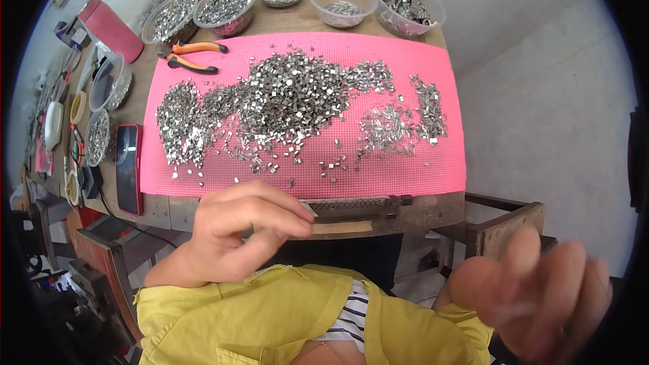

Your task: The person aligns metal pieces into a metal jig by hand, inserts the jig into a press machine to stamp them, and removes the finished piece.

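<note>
Grip: left hand (240, 228) at the dark strip (348, 204), can't tell if pinching; right hand (537, 294) raised, blurred, can't tell. Loose metal pieces (294, 98) heap the pink mat (304, 179) on the tabletop (158, 211); plenty seems left, finished count unclear.

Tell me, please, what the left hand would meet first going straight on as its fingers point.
Probably the tan strip directly beyond the left hand, though depth and contact are unclear.
</note>
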`<state>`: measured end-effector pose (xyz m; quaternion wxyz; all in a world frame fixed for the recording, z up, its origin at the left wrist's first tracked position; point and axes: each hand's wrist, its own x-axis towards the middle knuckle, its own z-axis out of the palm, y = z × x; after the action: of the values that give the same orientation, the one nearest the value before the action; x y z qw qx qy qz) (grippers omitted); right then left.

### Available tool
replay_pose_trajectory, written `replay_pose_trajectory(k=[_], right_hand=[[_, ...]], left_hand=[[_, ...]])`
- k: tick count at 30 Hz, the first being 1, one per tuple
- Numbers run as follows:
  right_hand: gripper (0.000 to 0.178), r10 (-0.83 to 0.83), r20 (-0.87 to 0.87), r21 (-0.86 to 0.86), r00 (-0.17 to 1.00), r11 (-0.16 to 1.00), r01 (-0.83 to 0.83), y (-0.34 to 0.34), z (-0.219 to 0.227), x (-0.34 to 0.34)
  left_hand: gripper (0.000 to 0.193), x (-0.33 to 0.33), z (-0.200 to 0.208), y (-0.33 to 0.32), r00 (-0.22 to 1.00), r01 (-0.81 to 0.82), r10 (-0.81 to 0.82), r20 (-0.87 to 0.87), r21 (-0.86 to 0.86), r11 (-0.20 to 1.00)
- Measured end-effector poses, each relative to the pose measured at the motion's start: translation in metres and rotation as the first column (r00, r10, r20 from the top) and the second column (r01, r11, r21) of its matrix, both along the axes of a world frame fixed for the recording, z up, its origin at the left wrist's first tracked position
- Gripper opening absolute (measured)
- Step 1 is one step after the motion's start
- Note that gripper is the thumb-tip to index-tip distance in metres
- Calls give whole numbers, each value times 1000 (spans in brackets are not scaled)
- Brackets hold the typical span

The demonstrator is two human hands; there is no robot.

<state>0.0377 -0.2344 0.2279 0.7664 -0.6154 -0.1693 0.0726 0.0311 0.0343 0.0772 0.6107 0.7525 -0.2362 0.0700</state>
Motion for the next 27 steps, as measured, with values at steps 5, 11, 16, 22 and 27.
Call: replay_pose_trajectory(k=[5, 11, 16, 22, 27], right_hand=[[22, -84, 41, 184, 996, 980, 75, 3, -4, -20], [21, -149, 303, 229, 941, 970, 80, -11, -33, -25], [21, -244, 315, 259, 917, 952, 164, -19, -43, -26], [18, -325, 360, 159, 874, 945, 286, 20, -72, 20], [16, -266, 428, -148, 864, 922, 357, -24, -121, 119]], left_hand=[[26, -6, 8, -6, 996, -37, 36, -83, -11, 999], [18, 25, 23, -15, 999, -2, -6, 51, 162, 987], [17, 97, 18, -8, 995, -102, 103, 13, 305, 947], [23, 205, -14, -32, 967, -107, 213, -140, 535, 838], [25, 242, -40, -37, 934, -167, 344, -98, 731, 661]])
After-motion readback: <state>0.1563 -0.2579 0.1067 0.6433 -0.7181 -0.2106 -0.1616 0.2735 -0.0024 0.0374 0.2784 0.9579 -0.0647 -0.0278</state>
